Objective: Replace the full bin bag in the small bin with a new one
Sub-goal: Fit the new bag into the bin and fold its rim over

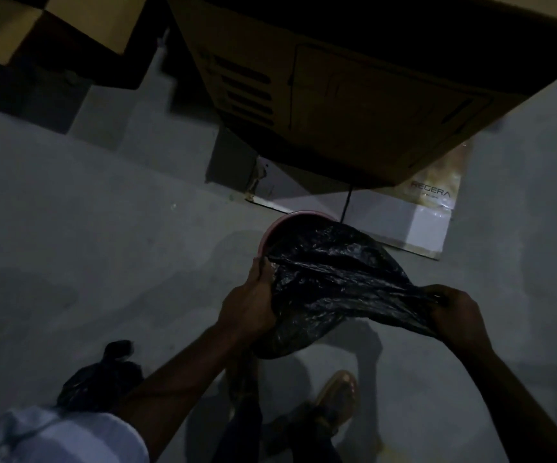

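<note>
A small pink bin (278, 225) stands on the grey floor, mostly hidden under a new black bin bag (333, 282). My left hand (250, 305) grips the bag's edge at the bin's near left rim. My right hand (454, 312) pulls the bag's other edge out to the right, stretching the plastic between both hands. The bag covers the bin's opening and drapes down its front. A tied full black bag (103, 379) lies on the floor at the lower left, beside my left forearm.
A large brown cardboard box (353, 105) looms just behind the bin. A white carton with gold print (417, 222) sits under it, right of the bin. My sandalled foot (337, 396) is below the bag. Tiled steps lie at the top left.
</note>
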`<state>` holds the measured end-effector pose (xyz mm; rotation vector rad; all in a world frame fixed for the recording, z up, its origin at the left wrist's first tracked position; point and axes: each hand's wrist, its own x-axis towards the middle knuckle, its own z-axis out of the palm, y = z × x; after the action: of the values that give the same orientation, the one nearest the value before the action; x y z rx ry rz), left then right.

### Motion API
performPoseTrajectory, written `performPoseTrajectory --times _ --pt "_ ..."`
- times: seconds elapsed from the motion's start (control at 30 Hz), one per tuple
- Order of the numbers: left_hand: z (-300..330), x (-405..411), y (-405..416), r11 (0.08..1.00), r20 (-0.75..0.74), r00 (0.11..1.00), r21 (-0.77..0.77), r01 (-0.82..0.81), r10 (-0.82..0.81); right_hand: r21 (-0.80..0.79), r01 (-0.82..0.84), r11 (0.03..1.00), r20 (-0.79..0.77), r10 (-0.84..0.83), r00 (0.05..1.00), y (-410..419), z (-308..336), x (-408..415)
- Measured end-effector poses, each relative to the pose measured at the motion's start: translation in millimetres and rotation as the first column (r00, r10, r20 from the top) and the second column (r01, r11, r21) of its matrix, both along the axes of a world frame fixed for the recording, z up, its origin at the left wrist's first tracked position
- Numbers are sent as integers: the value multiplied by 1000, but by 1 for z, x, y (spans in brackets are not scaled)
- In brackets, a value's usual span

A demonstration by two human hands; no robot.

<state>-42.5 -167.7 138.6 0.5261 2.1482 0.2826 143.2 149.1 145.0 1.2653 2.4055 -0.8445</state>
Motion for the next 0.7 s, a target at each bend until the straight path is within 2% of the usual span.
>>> performPoseTrajectory --times 0.27,0.53,0.7 --pt "-4 -6 -7 993 90 995 -107 59 -49 -29 -51 998 -45 49 998 -11 -14 -14" --pt "-25 -27 11 998 -34 999 60 -28 31 50 -127 991 -15 128 992 -9 -39 -47" --pt "-47 -36 16 997 -138 987 -18 -82 78 71 -128 989 -19 130 991 -5 -60 -64"
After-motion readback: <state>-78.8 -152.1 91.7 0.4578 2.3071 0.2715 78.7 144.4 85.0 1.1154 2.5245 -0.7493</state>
